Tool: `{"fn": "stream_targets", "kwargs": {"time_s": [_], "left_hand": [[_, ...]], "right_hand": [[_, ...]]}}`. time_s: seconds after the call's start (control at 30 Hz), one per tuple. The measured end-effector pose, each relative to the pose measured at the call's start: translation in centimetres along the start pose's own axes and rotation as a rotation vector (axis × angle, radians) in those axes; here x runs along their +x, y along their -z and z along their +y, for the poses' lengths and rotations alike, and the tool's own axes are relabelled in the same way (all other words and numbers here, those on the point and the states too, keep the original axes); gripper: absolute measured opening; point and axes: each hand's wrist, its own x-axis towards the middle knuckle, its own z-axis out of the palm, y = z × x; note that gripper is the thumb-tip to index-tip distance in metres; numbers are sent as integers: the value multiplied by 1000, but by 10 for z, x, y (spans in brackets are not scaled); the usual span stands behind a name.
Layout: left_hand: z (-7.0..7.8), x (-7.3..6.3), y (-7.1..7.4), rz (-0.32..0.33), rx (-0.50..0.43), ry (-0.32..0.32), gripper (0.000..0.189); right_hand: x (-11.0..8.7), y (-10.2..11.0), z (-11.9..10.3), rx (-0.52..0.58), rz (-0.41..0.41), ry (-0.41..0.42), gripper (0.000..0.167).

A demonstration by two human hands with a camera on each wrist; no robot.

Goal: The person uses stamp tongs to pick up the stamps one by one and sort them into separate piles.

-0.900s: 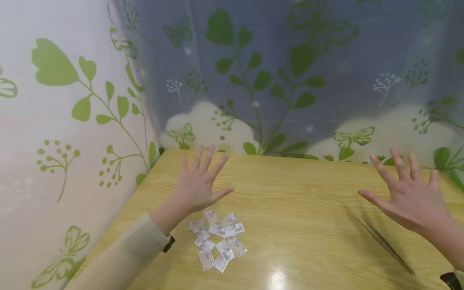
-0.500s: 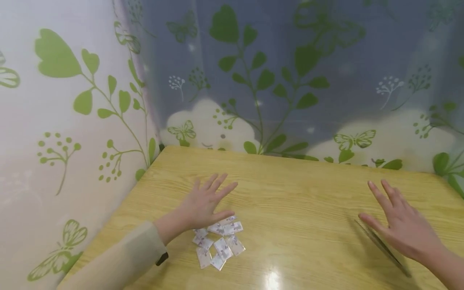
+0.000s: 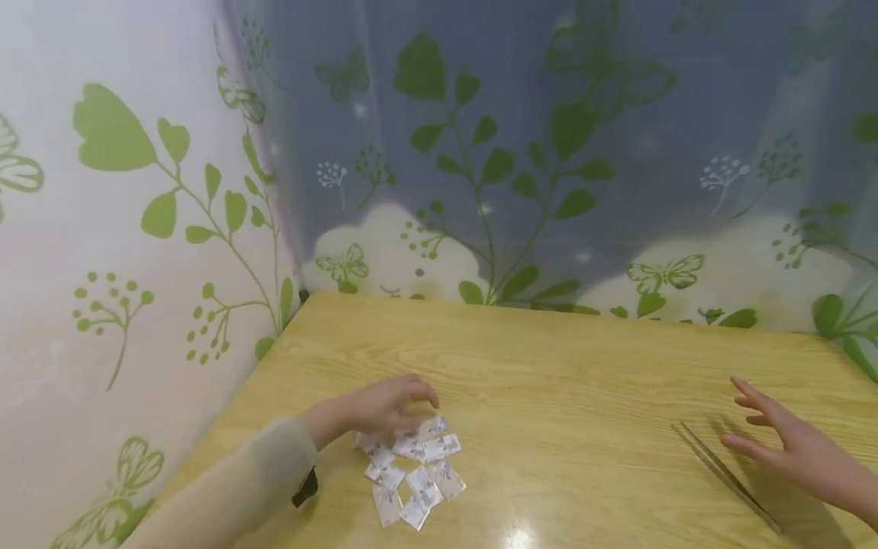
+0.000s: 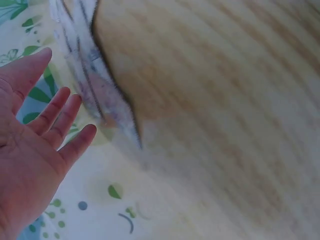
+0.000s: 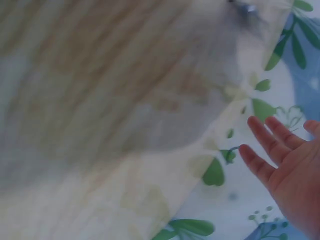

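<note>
A loose cluster of several small, thin, whitish printed squares (image 3: 421, 488) lies on the table at centre left; they look like little cards or flat packets. My left hand (image 3: 384, 404) hovers at the far edge of the cluster, hiding part of it, with its fingers loosely bent. In the left wrist view, that hand (image 4: 35, 150) holds nothing, and the squares (image 4: 100, 75) lie beyond its fingertips. A pair of metal tweezers (image 3: 727, 476) rests on the table at right. Just right of them is my right hand (image 3: 799, 457), fingers relaxed and holding nothing.
The light wood-grain table (image 3: 549, 396) meets a blue-grey curtain (image 3: 514, 191) with green leaves and butterflies at its back edge. A pale patterned cloth (image 3: 137, 305) runs along the left side. A bright reflection shows near the front.
Both hands were spread wide above the table. They have come down and nearer, the left toward the squares and the right beside the tweezers, with their fingers relaxing. Squares and tweezers stay put.
</note>
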Motion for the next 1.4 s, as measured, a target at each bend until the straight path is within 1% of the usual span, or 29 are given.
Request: {"fn": "stream_targets", "kwargs": {"time_s": [0.03, 0.1, 0.27, 0.4, 0.47, 0.53, 0.6, 0.7, 0.8, 0.93, 1.0, 1.17, 1.23, 1.3, 1.4], "left_hand": [[-1, 0, -3, -9, 1, 18, 31], [-3, 0, -7, -18, 10, 28, 30], [-4, -2, -13, -21, 25, 7, 29], [-4, -4, -16, -21, 21, 23, 29], [-3, -6, -17, -18, 17, 29, 30], [-2, -6, -17, -12, 18, 22, 31], [-1, -5, -17, -5, 19, 13, 31], [1, -4, -16, 1, 11, 10, 31], [2, -2, -16, 0, -5, 15, 32], [2, 1, -16, -8, -13, 14, 31], [1, 2, -17, -10, -14, 13, 31], [0, 1, -15, -7, -19, 23, 32], [0, 1, -13, -5, -18, 27, 32], [0, 1, -12, -4, -16, 21, 32], [1, 3, -11, -5, -16, 8, 32]], "right_hand": [[-1, 0, 4, 3, 3, 2, 92], [-4, -2, 10, -2, 1, -6, 89], [-11, -12, 19, -9, 18, 44, 78], [-14, -25, 22, 28, 37, 119, 65], [-14, -29, 21, 61, 35, 136, 61], [-13, -32, 20, 83, 33, 138, 61], [-12, -32, 19, 88, 29, 129, 63], [-11, -33, 19, 90, 32, 148, 63], [-11, -33, 20, 81, 26, 171, 56], [-13, -33, 22, 83, 12, 186, 40], [-13, -32, 22, 82, 18, 200, 35], [-9, -31, 17, 53, 47, 227, 28], [-7, -29, 15, 61, 36, 233, 26], [-6, -28, 14, 68, 16, 229, 23], [-6, -26, 17, 88, 6, 248, 22]]}}
